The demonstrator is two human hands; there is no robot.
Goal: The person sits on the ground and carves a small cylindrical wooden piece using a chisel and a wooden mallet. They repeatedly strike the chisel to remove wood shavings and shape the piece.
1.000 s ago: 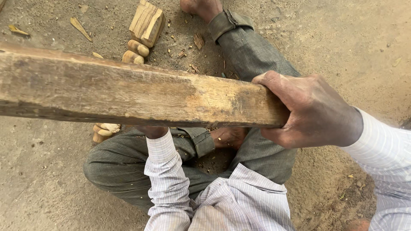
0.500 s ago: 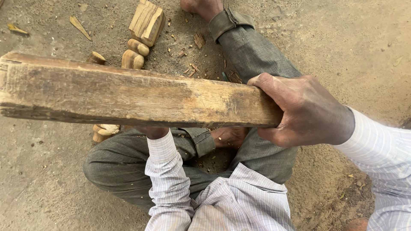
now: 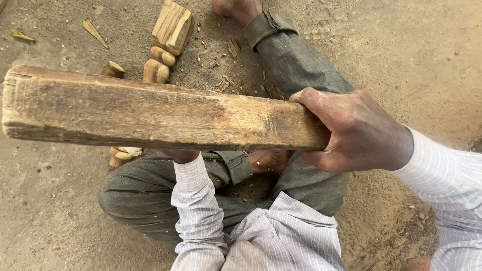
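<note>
A long, worn wooden beam point(image 3: 160, 115) is held across the view, roughly level, its blunt squared end at the left and its other end wrapped by the right hand point(image 3: 356, 130). The grip of that hand is clamped on the beam, with the fingers curled over its top edge and the thumb under it. The beam is raised above the ground and above the seated person's crossed legs in grey trousers point(image 3: 296, 75).

The left hand point(image 3: 181, 156) is almost wholly hidden behind the beam; only the wrist and a striped shirt sleeve point(image 3: 196, 200) are seen rising to it, so it cannot be told whether its grip is apart or together, or what it holds.

Beneath the beam, a turned wooden piece point(image 3: 165, 45) with rounded beads and a square block at its far end lies on the dirt floor point(image 3: 60, 211), partly covered by the beam; its lower beads are seen again just below the beam's underside. A small wood offcut point(image 3: 112, 70) sits just beside it to the left. Wood chips point(image 3: 226, 60) are scattered near the trouser leg, and a bare foot point(image 3: 238, 9) is seen at the top edge.
</note>
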